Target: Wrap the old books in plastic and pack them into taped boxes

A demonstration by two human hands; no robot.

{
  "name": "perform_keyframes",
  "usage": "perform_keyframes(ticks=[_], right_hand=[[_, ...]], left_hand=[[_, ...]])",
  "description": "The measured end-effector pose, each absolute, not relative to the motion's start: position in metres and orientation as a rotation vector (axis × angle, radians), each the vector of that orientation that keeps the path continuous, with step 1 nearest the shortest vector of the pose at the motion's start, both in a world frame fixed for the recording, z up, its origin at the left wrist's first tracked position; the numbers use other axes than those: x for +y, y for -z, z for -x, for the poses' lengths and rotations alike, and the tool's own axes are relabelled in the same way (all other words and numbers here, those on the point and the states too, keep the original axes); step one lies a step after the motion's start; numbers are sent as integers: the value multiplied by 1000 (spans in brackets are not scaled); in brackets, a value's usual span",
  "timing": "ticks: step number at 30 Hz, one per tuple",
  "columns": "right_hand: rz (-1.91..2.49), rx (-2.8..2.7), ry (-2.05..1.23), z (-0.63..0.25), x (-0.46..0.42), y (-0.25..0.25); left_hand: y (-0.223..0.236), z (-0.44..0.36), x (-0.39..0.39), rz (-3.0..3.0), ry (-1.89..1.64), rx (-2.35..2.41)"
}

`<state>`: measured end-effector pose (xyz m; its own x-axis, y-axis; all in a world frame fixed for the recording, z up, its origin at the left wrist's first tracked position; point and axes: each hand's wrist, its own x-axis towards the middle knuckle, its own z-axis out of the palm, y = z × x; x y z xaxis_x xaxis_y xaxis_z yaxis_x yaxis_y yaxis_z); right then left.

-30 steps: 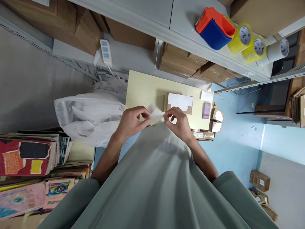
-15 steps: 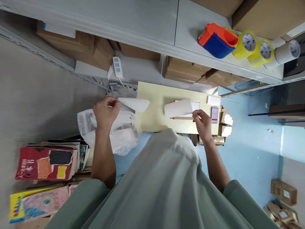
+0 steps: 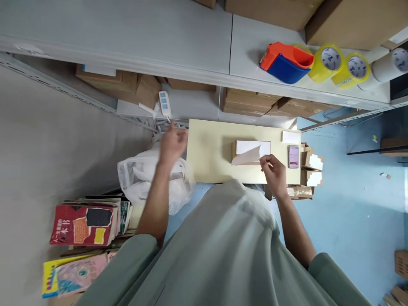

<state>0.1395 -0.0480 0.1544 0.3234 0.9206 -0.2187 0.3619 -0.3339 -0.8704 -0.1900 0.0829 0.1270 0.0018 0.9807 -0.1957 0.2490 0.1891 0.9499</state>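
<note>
My right hand (image 3: 273, 172) pinches the corner of a curling white paper sheet (image 3: 247, 156), which looks like a label. The sheet hangs over a small cardboard box (image 3: 234, 149) whose top bears a white label (image 3: 250, 145). This box rests on a pale yellow table (image 3: 207, 157). My left hand (image 3: 173, 144), blurred by motion, is by the table's left edge above a translucent white plastic bag (image 3: 146, 172). Its fingers look apart, and I see nothing in them.
A phone (image 3: 293, 156) and a white stack of paper (image 3: 290, 137) lie at the table's right. Above the table runs a grey shelf (image 3: 143, 38) with a tape dispenser (image 3: 287, 61) and tape rolls (image 3: 331, 59). Stacked books (image 3: 84, 225) stand at lower left; a power strip (image 3: 165, 103) sits behind.
The white strip that was in my left hand is gone from it, and that hand has moved right. The sheet in my right hand has come down over the box and curled.
</note>
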Motion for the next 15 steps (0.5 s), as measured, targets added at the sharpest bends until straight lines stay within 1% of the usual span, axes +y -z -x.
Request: perform_keyframes(ticks=[2,4,6,8,11,15], right_hand=[[1852,-1169,-971,-145,-49,-152],[1831,-1233,-962,-150,-51,-149],[1792,-1310,-960,-155,-52,-146],[1744,-1381,-974,-160,-54,-142],[1672,-1476,-990,-171,-57,-135],[1604,-1552,-1030,-188,-59,-127]], left_hand=[[-119,148,66,-1236,-834,1411],[-118,102,41,-1236,-764,1221],[-122,61,17,-1177,-779,1079],[-126,30,-2,-1110,-768,1039],[-124,1,-15,-978,-747,1050],[-109,-21,-19,-790,-823,1112]])
